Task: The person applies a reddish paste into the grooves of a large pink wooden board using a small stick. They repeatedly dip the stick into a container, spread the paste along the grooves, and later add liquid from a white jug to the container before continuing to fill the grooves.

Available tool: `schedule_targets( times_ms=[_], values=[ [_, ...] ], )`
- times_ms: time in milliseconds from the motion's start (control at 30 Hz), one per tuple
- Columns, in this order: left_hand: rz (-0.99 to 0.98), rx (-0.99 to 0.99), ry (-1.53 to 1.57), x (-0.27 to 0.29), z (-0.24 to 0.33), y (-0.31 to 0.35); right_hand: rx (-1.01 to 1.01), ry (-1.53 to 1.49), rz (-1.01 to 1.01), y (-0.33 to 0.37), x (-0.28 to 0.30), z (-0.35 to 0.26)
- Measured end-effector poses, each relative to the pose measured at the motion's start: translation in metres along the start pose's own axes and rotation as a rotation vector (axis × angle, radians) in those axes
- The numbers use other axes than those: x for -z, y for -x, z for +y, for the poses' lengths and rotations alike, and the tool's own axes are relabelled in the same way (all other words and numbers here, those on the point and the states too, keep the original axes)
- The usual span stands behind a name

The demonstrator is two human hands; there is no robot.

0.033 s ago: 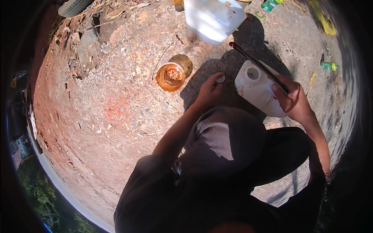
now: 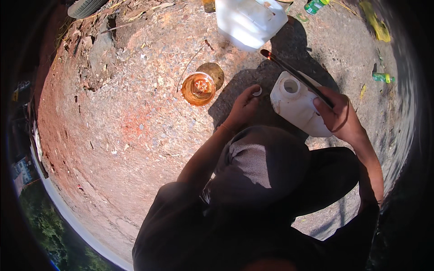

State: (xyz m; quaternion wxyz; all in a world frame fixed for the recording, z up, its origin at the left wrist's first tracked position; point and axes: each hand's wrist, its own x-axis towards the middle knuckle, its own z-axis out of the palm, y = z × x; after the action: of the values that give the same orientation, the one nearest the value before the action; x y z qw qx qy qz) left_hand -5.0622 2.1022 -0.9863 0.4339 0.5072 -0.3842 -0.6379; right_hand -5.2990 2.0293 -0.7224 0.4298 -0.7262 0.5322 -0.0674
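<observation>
My right hand (image 2: 341,115) is closed around a long dark stick (image 2: 298,76) with a shiny reddish band near its dark tip. The stick slants up and left across a white plastic jug (image 2: 300,110), whose round mouth is uncapped. This hand is also right against the jug's side; whether it touches is unclear. Left of the jug, my left hand (image 2: 245,106) pinches a small round white piece, like a cap (image 2: 257,91), between thumb and fingers. Beyond that hand, a clear cup (image 2: 198,89) holds orange-brown liquid with a pale patch in it.
A larger white plastic container (image 2: 248,25) lies at the far side. Green bottles (image 2: 383,77) and a yellow-green wrapper (image 2: 376,22) are at the right. A tyre (image 2: 86,7) and dry leaves lie far left. My bent knee (image 2: 266,158) is close below both hands.
The stick's tip has shifted slightly left and down, over the ground beyond the jug. The jug and my right hand sit slightly further left. My left hand is almost unmoved.
</observation>
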Motion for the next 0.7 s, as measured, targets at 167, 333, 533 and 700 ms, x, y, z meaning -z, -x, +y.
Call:
schedule_targets(
  times_ms=[167, 333, 533, 700],
  values=[
    [-0.084, 0.268, 0.685, -0.002, 0.0, 0.022, 0.018, -0.015, -0.157, -0.035, -0.024, -0.043],
    [-0.071, 0.283, 0.907, 0.005, 0.014, 0.044, -0.063, 0.055, -0.309, -0.056, -0.036, -0.077],
    [-0.017, 0.276, 0.669, 0.018, 0.01, 0.05, -0.125, 0.054, -0.409, -0.076, -0.051, -0.09],
    [-0.245, 0.24, 1.038, 0.022, -0.01, 0.05, -0.019, 0.206, -0.404, -0.093, -0.066, -0.094]
  ],
)
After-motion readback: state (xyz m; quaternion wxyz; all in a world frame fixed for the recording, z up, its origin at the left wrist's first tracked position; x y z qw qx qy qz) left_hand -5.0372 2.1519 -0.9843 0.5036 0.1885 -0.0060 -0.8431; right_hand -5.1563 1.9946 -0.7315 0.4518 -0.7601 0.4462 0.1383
